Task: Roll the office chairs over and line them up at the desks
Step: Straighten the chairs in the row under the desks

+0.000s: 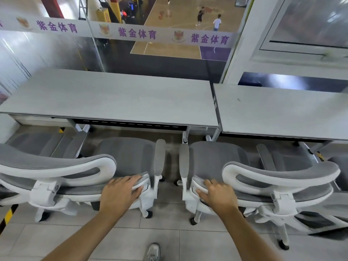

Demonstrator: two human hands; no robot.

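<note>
**Two chairs held at the worktops**

Head view: two grey mesh office chairs with white frames stand side by side in the lower half of the frame, backs toward the camera, seats facing the worktops. The left chair (130,157) sits at lower left and centre, in front of the left worktop (113,98). The right chair (216,159) sits at lower right, near the gap where the left worktop meets the right worktop (278,113). Their inner armrests stand just beside each other at frame centre, apart, with bare floor (169,213) between them.

The left hand (120,193) lies on the right end of the left chair's backrest, fingers spread over the top edge and curled around it. The right hand (216,194) grips the left end of the right chair's backrest, fingers wrapped over the white rim. Both forearms reach up from the bottom edge.

A grey shoe (153,252) shows at bottom centre on the tiled floor. Part of another chair (47,146) shows at the left edge. Beyond the worktops, a glass wall (165,59) with a banner looks down on a sports court in the upper frame.
</note>
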